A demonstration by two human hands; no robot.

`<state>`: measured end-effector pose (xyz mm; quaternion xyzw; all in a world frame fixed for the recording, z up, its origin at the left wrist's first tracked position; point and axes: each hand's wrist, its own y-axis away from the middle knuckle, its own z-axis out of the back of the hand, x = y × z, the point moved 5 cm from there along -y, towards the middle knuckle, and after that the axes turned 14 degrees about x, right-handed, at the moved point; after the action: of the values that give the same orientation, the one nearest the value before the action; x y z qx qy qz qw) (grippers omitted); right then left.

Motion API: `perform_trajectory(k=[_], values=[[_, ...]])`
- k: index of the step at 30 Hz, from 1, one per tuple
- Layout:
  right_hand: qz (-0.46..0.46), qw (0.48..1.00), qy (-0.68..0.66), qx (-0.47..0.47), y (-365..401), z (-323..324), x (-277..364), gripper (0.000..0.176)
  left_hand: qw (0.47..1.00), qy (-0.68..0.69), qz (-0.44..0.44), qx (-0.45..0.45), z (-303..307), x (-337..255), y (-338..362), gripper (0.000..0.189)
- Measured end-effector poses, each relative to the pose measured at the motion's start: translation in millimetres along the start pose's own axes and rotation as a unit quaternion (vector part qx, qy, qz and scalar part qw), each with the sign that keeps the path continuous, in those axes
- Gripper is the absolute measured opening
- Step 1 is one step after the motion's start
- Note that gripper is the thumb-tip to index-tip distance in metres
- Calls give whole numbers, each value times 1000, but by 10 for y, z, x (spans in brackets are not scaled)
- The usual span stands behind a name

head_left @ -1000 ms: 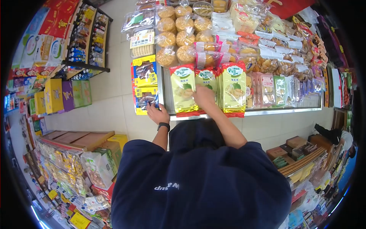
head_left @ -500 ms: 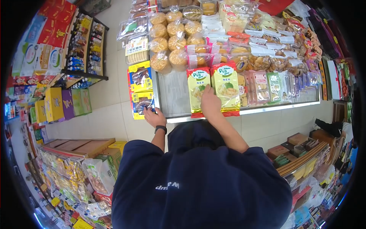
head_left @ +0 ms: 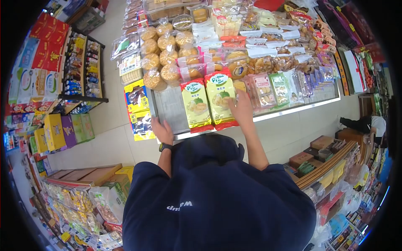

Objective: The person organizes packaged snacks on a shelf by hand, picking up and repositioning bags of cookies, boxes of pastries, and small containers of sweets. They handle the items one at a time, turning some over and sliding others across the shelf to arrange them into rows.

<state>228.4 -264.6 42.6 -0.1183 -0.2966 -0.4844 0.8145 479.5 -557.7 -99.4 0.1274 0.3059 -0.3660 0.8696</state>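
Observation:
Two green-and-red pastry packs marked "Pia" lie side by side at the table's near edge: a left pastry pack (head_left: 196, 104) and a right pastry pack (head_left: 220, 100). My right hand (head_left: 241, 109) is at the right pack's right side, its fingers apart and touching that edge, not wrapped round it. My left hand (head_left: 162, 132) rests at the metal rim of the display table (head_left: 171, 109), fingers stretched out and holding nothing. Beside it, on the left, sit blue-and-yellow packs with dark contents (head_left: 140, 111). Yellow biscuits (head_left: 240, 86) show partly behind my right fingers.
Round bagged cakes (head_left: 161, 54) stand in stacks behind the packs. Pink packs (head_left: 261, 90) and green packs (head_left: 279, 88) line the right front. A drink shelf (head_left: 83, 69) stands left. Another person's dark sleeve (head_left: 356, 124) shows far right.
My right hand has shifted from the gap between the two pastry packs to the right pack's right side. The left hand has moved from the blue-and-yellow packs to the table rim.

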Motion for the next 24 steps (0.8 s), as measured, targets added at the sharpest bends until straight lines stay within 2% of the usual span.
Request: perform_trajectory(k=[1, 2, 3, 4, 6, 9, 12, 19, 22, 24], values=[[-33, 998, -51, 32, -29, -62, -210, 50, 997, 70, -18, 24, -80, -103, -75, 53], [-67, 990, -102, 66, -49, -150, -401, 49, 990, 106, 8, 88, -172, -225, -147, 59], [-100, 978, -154, 101, -60, -224, -505, 48, 963, 212, 58, 153, -330, -308, -208, 61], [-95, 980, -139, 103, -56, -191, -469, 45, 918, 315, 108, 215, -505, -412, -260, 63], [-97, 977, -135, 132, -52, -165, -387, 41, 778, 502, 200, 320, -838, -631, -279, 68], [-101, 974, -131, 155, -53, -127, -260, 36, 663, 629, 219, 341, -1177, -838, -304, 69], [-104, 973, -140, 152, -62, -169, -302, 34, 603, 666, 255, 358, -1019, -1100, -266, 70], [-67, 992, -65, 88, -59, -178, -328, 34, 653, 616, 265, 351, -1002, -1082, -293, 72], [-85, 994, -2, 73, -29, -174, -248, 29, 649, 619, 229, 378, -1083, -952, -328, 72], [-74, 996, -7, 55, 8, -134, -108, 29, 674, 590, 186, 404, -1106, -824, -383, 79]])
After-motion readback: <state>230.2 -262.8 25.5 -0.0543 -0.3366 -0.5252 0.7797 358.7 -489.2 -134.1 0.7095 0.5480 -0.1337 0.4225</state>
